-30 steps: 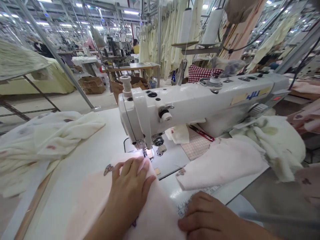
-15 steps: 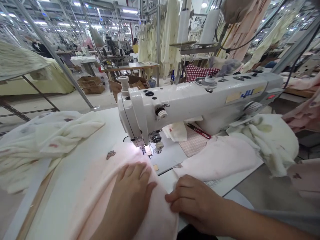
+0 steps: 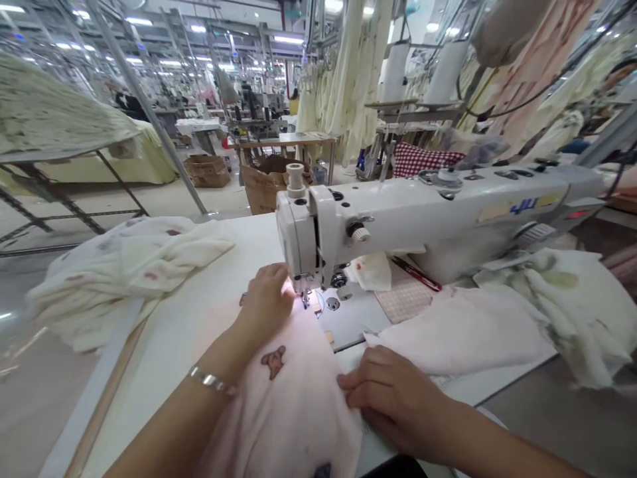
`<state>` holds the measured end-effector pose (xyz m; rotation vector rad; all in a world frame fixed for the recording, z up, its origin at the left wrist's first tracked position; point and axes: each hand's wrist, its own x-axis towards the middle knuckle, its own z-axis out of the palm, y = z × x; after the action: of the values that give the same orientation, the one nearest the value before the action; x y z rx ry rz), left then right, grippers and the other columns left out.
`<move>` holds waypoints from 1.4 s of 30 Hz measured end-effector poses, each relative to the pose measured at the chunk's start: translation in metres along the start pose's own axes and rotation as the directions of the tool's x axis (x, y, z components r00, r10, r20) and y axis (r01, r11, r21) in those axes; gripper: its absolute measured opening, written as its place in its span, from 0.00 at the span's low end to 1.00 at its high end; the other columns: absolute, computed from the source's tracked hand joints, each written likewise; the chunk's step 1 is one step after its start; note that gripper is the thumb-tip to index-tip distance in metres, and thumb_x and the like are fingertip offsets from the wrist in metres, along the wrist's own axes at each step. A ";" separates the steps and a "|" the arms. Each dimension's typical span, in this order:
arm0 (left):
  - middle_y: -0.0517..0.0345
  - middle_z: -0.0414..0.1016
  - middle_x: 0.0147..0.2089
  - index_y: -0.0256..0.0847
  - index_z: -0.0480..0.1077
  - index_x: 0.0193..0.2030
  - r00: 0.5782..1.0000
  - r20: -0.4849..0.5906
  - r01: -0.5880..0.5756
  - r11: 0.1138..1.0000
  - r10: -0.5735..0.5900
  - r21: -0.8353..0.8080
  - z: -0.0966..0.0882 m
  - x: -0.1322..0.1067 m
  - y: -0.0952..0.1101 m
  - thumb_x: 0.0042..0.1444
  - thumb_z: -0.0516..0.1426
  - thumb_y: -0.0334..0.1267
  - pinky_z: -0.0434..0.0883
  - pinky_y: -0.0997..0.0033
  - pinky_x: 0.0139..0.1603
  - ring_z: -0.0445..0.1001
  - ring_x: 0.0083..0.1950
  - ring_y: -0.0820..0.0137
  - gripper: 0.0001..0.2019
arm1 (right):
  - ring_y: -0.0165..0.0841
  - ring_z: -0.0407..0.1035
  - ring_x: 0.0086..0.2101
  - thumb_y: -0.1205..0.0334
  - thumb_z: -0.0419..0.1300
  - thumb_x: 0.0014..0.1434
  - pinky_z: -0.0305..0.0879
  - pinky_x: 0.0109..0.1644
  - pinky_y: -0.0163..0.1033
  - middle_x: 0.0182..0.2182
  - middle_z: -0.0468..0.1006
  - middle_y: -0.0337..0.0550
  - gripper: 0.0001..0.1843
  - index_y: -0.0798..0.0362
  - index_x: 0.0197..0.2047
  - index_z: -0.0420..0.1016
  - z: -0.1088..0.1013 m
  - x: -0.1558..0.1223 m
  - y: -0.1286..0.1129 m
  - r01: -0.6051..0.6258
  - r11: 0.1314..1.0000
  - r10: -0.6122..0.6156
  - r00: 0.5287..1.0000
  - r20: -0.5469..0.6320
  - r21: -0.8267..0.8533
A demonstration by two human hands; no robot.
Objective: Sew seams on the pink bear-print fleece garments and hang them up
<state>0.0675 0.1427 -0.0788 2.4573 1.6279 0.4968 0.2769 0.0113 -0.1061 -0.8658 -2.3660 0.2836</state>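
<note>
A pale pink fabric piece (image 3: 291,398) with a small brown bear print lies on the white table (image 3: 199,312), its far end under the needle of a white sewing machine (image 3: 423,212). My left hand (image 3: 266,302) rests on the fabric just left of the presser foot (image 3: 304,299), fingers curled on the cloth. A silver bracelet sits on that wrist. My right hand (image 3: 393,392) presses down on the fabric's right edge near the table's front, fingers bent.
A heap of cream printed cloth (image 3: 124,272) lies at the table's left. More pink fabric (image 3: 462,332) and cream fabric (image 3: 567,305) lie right of the needle plate. Red-handled scissors (image 3: 415,273) rest under the machine arm. Hanging garments, racks and cardboard boxes stand behind.
My left hand has slid forward along the pink fabric up to the presser foot. The fabric has bunched nearer me. My right hand has stayed near the fabric's right edge.
</note>
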 end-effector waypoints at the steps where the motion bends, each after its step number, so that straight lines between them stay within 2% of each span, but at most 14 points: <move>1: 0.52 0.73 0.41 0.40 0.69 0.36 0.999 0.034 -0.018 1.000 0.018 0.011 0.003 0.004 -0.002 0.54 0.48 0.33 0.67 0.65 0.43 0.70 0.46 0.61 0.09 | 0.30 0.66 0.33 0.75 0.50 0.57 0.60 0.38 0.38 0.38 0.77 0.43 0.10 0.52 0.38 0.67 0.000 0.000 0.000 -0.004 1.000 0.004 1.000 0.005 -0.001; 5: 0.54 0.69 0.28 0.41 0.68 0.30 0.991 0.129 -0.043 0.997 0.034 0.070 0.013 0.007 -0.009 0.57 0.48 0.40 0.62 0.68 0.29 0.71 0.30 0.65 0.11 | 0.31 0.66 0.34 0.74 0.50 0.59 0.61 0.38 0.38 0.39 0.77 0.46 0.09 0.53 0.39 0.67 0.000 -0.002 0.001 0.013 1.000 -0.013 1.000 0.009 0.015; 11: 0.52 0.68 0.29 0.39 0.68 0.31 0.991 0.126 0.015 0.987 -0.036 0.160 0.022 0.014 -0.011 0.56 0.45 0.35 0.61 0.67 0.31 0.73 0.35 0.60 0.12 | 0.32 0.65 0.34 0.74 0.50 0.59 0.61 0.38 0.39 0.39 0.77 0.48 0.10 0.54 0.38 0.68 -0.002 0.001 0.003 -0.007 0.999 0.005 0.999 0.039 0.051; 17: 0.53 0.70 0.34 0.36 0.68 0.33 0.988 0.119 0.073 0.976 -0.099 0.207 0.020 0.016 -0.009 0.60 0.47 0.35 0.65 0.68 0.33 0.72 0.35 0.67 0.11 | 0.31 0.63 0.32 0.75 0.49 0.59 0.59 0.36 0.38 0.33 0.76 0.44 0.10 0.54 0.35 0.68 0.000 0.004 0.001 0.000 0.998 0.002 1.000 -0.017 0.064; 20: 0.56 0.71 0.38 0.36 0.68 0.38 0.987 0.086 0.116 0.968 -0.138 0.221 0.018 0.017 -0.007 0.61 0.51 0.40 0.70 0.66 0.37 0.71 0.36 0.71 0.10 | 0.31 0.62 0.30 0.74 0.48 0.61 0.57 0.34 0.38 0.27 0.74 0.42 0.11 0.54 0.32 0.68 0.003 0.004 -0.002 -0.004 0.999 0.006 0.998 -0.058 0.039; 22: 0.56 0.71 0.40 0.36 0.68 0.42 0.984 0.048 0.158 0.962 -0.173 0.222 0.018 0.022 -0.006 0.60 0.53 0.42 0.71 0.66 0.37 0.71 0.37 0.71 0.11 | 0.31 0.62 0.29 0.73 0.48 0.61 0.56 0.34 0.38 0.28 0.74 0.42 0.10 0.54 0.32 0.68 0.005 0.004 -0.003 0.007 0.999 -0.003 0.995 -0.097 0.042; 26: 0.54 0.71 0.43 0.35 0.68 0.43 0.983 -0.030 0.185 0.966 -0.182 0.182 0.014 0.035 -0.007 0.59 0.55 0.38 0.72 0.64 0.40 0.72 0.41 0.69 0.09 | 0.30 0.64 0.30 0.73 0.49 0.60 0.57 0.35 0.38 0.30 0.76 0.42 0.10 0.54 0.34 0.69 0.007 0.003 -0.002 0.018 0.998 -0.010 0.990 -0.143 0.054; 28: 0.48 0.69 0.48 0.35 0.68 0.45 0.981 -0.099 0.180 0.973 -0.166 0.145 0.005 0.031 -0.006 0.58 0.55 0.34 0.71 0.59 0.47 0.70 0.48 0.63 0.09 | 0.30 0.65 0.30 0.72 0.50 0.60 0.58 0.35 0.37 0.30 0.77 0.42 0.09 0.53 0.34 0.69 0.006 0.002 0.000 0.014 0.999 -0.008 0.992 -0.123 0.048; 30: 0.42 0.66 0.53 0.35 0.66 0.49 0.973 -0.170 0.173 0.979 -0.154 0.107 -0.008 0.011 0.001 0.56 0.54 0.32 0.67 0.54 0.53 0.66 0.54 0.57 0.13 | 0.31 0.66 0.31 0.71 0.50 0.60 0.59 0.35 0.37 0.30 0.77 0.42 0.09 0.53 0.34 0.71 0.005 0.002 0.003 0.004 0.999 0.000 0.997 -0.079 0.041; 33: 0.47 0.67 0.53 0.40 0.62 0.52 0.977 -0.210 0.054 0.998 -0.047 0.030 -0.017 -0.044 0.027 0.56 0.53 0.38 0.69 0.56 0.52 0.68 0.53 0.59 0.17 | 0.30 0.68 0.31 0.69 0.51 0.60 0.60 0.36 0.37 0.31 0.78 0.42 0.09 0.53 0.34 0.72 0.002 0.007 0.004 -0.024 0.998 0.026 0.999 -0.036 0.066; 35: 0.44 0.69 0.52 0.38 0.57 0.58 0.937 -0.325 -0.137 0.990 0.124 -0.017 -0.012 -0.081 0.051 0.54 0.53 0.41 0.72 0.52 0.47 0.69 0.52 0.56 0.25 | 0.30 0.67 0.29 0.66 0.51 0.61 0.60 0.35 0.37 0.28 0.77 0.40 0.09 0.53 0.33 0.71 -0.001 0.014 0.001 -0.051 0.993 0.058 0.996 -0.061 0.109; 37: 0.42 0.70 0.49 0.34 0.56 0.60 0.913 -0.325 -0.249 0.968 0.247 0.037 -0.001 -0.106 0.069 0.54 0.51 0.36 0.74 0.54 0.42 0.71 0.48 0.56 0.25 | 0.30 0.65 0.28 0.65 0.51 0.61 0.59 0.34 0.37 0.26 0.75 0.40 0.09 0.53 0.32 0.70 -0.004 0.021 -0.002 -0.049 0.986 0.071 0.988 -0.140 0.158; 40: 0.48 0.74 0.37 0.34 0.67 0.44 0.843 -0.379 -0.342 0.925 0.381 0.168 0.010 -0.118 0.073 0.56 0.46 0.25 0.74 0.66 0.34 0.74 0.37 0.65 0.13 | 0.30 0.65 0.29 0.67 0.49 0.62 0.58 0.35 0.37 0.27 0.75 0.40 0.09 0.54 0.33 0.68 -0.006 0.025 -0.003 0.083 0.990 -0.058 0.976 -0.208 0.115; 42: 0.51 0.75 0.35 0.36 0.68 0.35 0.772 -0.361 -0.453 0.852 0.523 0.263 0.011 -0.118 0.063 0.58 0.45 0.23 0.73 0.67 0.38 0.75 0.37 0.66 0.13 | 0.30 0.64 0.29 0.70 0.49 0.62 0.57 0.33 0.37 0.28 0.76 0.40 0.09 0.54 0.33 0.68 -0.005 0.020 -0.002 0.179 0.984 -0.177 0.977 -0.122 0.007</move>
<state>0.0839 0.0098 -0.0924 3.0765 1.1384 1.0741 0.2670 0.0228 -0.0922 -0.6386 -2.3052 0.1739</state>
